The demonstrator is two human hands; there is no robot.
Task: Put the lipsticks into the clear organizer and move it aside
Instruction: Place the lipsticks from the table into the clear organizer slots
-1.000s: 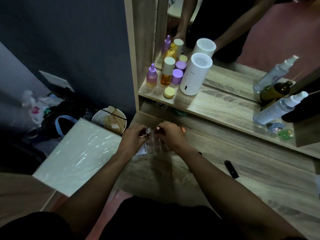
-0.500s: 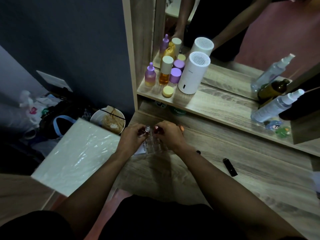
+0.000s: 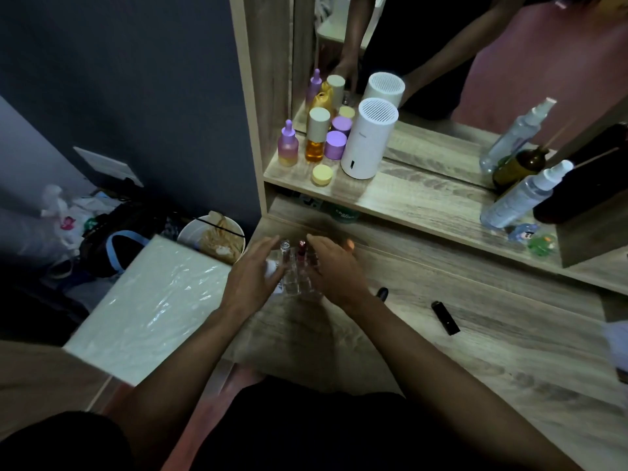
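The clear organizer point(image 3: 299, 282) stands on the wooden desk point(image 3: 475, 351) near its back left corner. Two lipsticks stand upright in it, one silver-topped point(image 3: 284, 246) and one dark red point(image 3: 301, 248). My left hand point(image 3: 253, 275) is at its left side and my right hand point(image 3: 334, 271) at its right, both with fingers stretched out; I cannot tell whether the palms touch it. A black lipstick point(image 3: 445, 317) lies on the desk to the right. Another dark tube point(image 3: 382, 293) shows beside my right wrist.
Above the desk a shelf point(image 3: 424, 202) carries small bottles point(image 3: 314, 141), a white cylinder point(image 3: 368, 141) and spray bottles point(image 3: 523, 195) in front of a mirror. A plastic-wrapped white box point(image 3: 146, 307) and a bowl point(image 3: 214, 237) sit left of the desk.
Both hands have opened: the fingers that were curled over the lipstick tops are now straight and spread to either side of the organizer.
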